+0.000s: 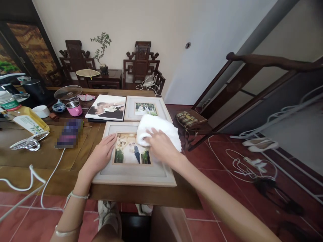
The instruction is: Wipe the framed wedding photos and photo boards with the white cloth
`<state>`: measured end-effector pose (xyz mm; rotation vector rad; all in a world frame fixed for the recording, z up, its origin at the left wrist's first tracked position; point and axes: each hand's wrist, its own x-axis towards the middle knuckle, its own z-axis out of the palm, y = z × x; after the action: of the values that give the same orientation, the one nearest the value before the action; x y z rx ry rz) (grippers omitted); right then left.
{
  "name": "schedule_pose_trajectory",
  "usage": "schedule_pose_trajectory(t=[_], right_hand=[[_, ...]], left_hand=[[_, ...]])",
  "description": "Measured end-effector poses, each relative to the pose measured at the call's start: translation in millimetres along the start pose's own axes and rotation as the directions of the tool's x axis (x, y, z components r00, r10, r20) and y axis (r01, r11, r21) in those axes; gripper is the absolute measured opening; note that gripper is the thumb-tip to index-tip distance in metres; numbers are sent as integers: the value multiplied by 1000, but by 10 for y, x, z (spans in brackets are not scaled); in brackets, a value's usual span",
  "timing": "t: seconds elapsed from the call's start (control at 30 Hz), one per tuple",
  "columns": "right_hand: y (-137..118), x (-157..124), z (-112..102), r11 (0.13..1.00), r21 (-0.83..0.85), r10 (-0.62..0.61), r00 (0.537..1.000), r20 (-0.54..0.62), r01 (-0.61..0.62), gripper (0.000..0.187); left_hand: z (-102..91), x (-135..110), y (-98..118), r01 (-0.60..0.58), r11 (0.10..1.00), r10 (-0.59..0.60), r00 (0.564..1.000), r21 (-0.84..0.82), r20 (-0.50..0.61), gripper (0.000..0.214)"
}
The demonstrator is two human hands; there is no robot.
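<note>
A light wooden picture frame (141,180) lies flat on the table close to me, with a small photo (124,149) in its middle. Flat on the frame's left side rests my left hand (103,153), fingers stretched out and pressed lightly together. My right hand (158,144) grips a folded white towel (161,126) against the frame's upper right part. The towel hides that corner and overlaps the lower edge of a second picture frame (132,99) behind it. To the left of that one is a photo album or print (108,107) with a blurred-out area.
On the wooden table (83,161) at left are a phone (69,132) with a white cable, an oil bottle (27,117), a clear plastic clip (31,143) and a pink cup (74,108). A wooden chair (237,87) and a plaid bag (188,119) stand right. Cables (252,164) lie on the floor.
</note>
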<state>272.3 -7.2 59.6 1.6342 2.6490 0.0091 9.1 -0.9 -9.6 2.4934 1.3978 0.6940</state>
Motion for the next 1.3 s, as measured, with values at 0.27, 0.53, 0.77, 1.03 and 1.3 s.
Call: schedule_pose_trajectory(t=[0.27, 0.53, 0.77, 1.03, 1.3], right_hand=[[-342, -899, -371, 990, 68, -137, 944, 301, 122, 51], [-590, -721, -184, 965, 156, -242, 950, 199, 212, 46], [-1011, -381, -109, 902, 204, -410, 902, 132, 380, 41], [-539, -807, -103, 980, 172, -134, 968, 213, 98, 45], [-13, -563, -86, 988, 143, 62, 998, 7, -63, 57]], left_hand=[[7, -4, 27, 13, 1000, -13, 1000, 10, -3, 49], [67, -26, 11, 30, 999, -30, 998, -12, -48, 48], [-9, -10, 27, 35, 999, -35, 999, -10, 3, 50], [20, -15, -12, -21, 1000, 21, 1000, 3, -17, 50], [42, -24, -25, -14, 999, 14, 1000, 37, -12, 50]])
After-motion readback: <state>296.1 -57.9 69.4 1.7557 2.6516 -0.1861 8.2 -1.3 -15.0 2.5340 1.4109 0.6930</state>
